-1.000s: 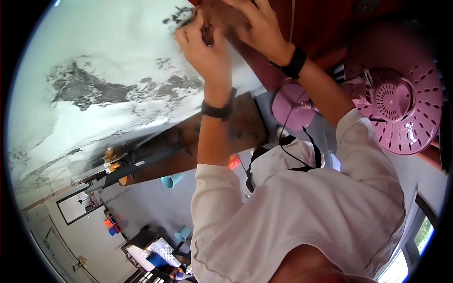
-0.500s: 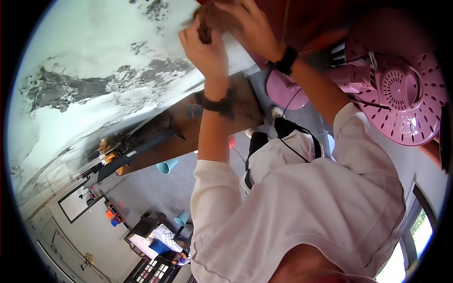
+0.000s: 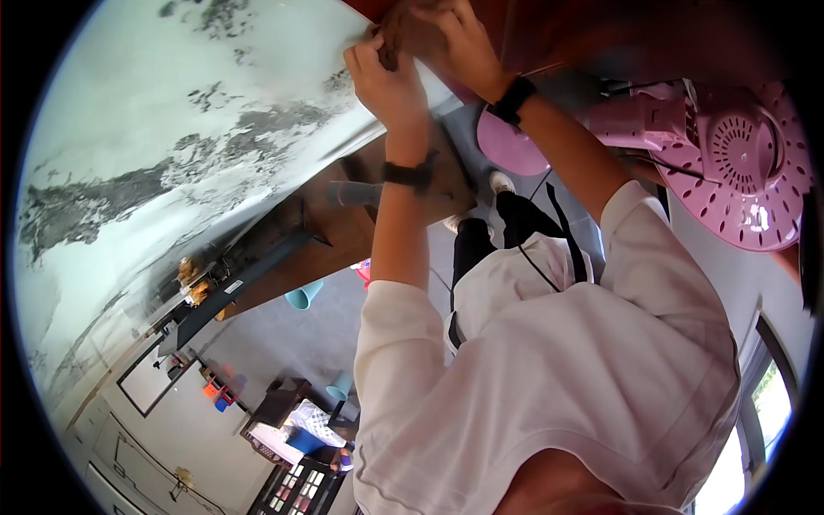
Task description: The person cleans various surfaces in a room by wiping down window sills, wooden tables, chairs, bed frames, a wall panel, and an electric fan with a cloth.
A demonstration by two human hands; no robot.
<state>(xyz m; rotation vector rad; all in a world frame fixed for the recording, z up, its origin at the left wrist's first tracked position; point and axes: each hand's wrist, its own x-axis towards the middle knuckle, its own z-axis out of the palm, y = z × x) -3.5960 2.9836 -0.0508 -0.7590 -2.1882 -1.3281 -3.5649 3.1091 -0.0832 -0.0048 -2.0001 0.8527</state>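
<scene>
At the top of the view, my left hand (image 3: 386, 86) has its thumb and fingers closed around part of a dark brown object (image 3: 396, 33). Blur and the frame edge keep me from telling what kind of thing it is. Bent over the far side of the same object is my right hand (image 3: 466, 50), its fingertips partly cut off by the upper edge. Both hands are close together, at the corner of a white and grey marble-patterned tabletop (image 3: 257, 163). A dark wristband circles each wrist.
A pink appliance with a round vented grille (image 3: 742, 154) sits against a perforated pink disc at right. Red-brown wood (image 3: 575, 34) spans the top. A brown cabinet (image 3: 343, 223) stands below the tabletop, with a light-blue bin (image 3: 304, 295) on the floor.
Both hands still work at the brown object. The left hand sits slightly further right, and the whole view has shifted a little. The right fingers have moved slightly.
</scene>
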